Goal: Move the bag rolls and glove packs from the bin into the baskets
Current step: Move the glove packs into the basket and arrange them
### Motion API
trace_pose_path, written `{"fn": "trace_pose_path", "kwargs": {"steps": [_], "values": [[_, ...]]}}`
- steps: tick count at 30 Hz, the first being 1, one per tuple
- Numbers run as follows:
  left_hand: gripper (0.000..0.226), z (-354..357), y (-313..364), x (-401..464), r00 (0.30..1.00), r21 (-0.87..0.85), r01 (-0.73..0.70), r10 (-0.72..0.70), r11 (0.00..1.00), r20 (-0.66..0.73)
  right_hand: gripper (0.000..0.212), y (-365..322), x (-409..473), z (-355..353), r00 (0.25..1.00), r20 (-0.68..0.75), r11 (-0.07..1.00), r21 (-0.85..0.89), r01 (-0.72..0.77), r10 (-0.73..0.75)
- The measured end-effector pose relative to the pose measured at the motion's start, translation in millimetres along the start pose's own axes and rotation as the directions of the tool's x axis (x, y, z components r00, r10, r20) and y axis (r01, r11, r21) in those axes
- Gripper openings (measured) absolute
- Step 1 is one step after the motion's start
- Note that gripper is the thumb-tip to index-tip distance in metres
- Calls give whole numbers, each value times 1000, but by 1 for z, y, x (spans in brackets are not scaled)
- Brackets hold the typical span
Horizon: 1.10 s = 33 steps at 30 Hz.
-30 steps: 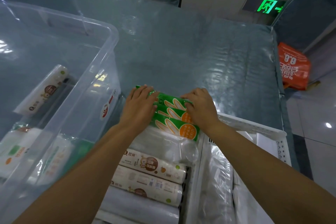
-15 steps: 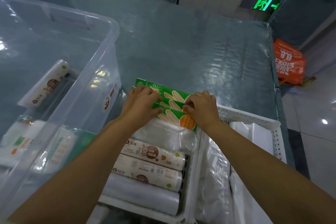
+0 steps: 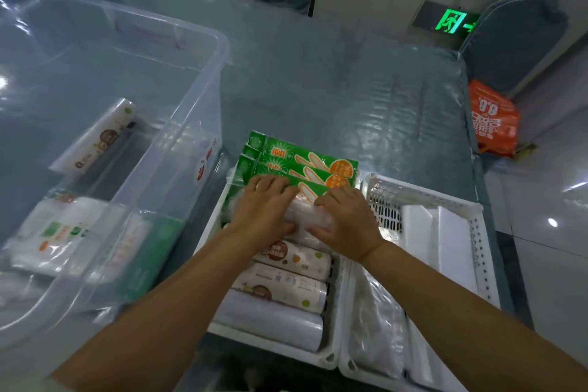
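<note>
A big grey worktop (image 3: 334, 89) with shiny plastic over it filled most of the view. At 9 o'clock sat a large see-through bin (image 3: 178, 124). Inside the bin lay one bag roll (image 3: 95, 140) near the far side and some soft white packs (image 3: 63, 232) near the close side.

At 6 o'clock stood a white basket (image 3: 331, 356), touching the bin's side. A second white basket (image 3: 474, 232) stood just beside it at 4 o'clock, with white wrapped things inside.

In the first basket, three bag rolls (image 3: 286, 283) lay side by side at the near end. A clear plastic roll (image 3: 305, 216) lay just past them, toward 12 o'clock. At the far end, three green glove packs (image 3: 305, 162) stood stacked against the basket's wall.

The left hand (image 3: 264, 210) and the right hand (image 3: 346, 219) were both in the first basket. Both hands lay flat with fingers spread, pressing on the clear plastic roll and touching the nearest glove pack. They were not closed around anything.

At 2 o'clock, off the worktop, an orange bag (image 3: 493, 118) sat on the floor. A small green exit sign (image 3: 451, 21) glowed at 1 o'clock.
</note>
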State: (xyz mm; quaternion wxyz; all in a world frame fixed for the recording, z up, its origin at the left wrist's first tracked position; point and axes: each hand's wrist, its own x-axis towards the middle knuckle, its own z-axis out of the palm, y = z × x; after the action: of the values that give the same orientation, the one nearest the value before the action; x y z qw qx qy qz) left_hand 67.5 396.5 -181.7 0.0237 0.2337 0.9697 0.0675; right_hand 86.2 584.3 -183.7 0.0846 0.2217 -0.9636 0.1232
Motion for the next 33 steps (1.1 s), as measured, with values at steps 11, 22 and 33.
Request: {"fn": "trace_pose_path", "kwargs": {"steps": [11, 22, 33], "values": [[38, -129, -16, -51, 960, -89, 129, -147, 988, -240, 28, -56, 27, -47, 983, -183, 999, 33, -25, 31], [31, -236, -139, -113, 960, -40, 134, -140, 990, -241, 7, -195, 115, -76, 914, -395, 984, 178, -20, 90], [32, -238, -326, -173, 978, -20, 80, -83, 997, -192, 13, -297, 145, -64, 809, -260, 848, 104, -519, 527]]}}
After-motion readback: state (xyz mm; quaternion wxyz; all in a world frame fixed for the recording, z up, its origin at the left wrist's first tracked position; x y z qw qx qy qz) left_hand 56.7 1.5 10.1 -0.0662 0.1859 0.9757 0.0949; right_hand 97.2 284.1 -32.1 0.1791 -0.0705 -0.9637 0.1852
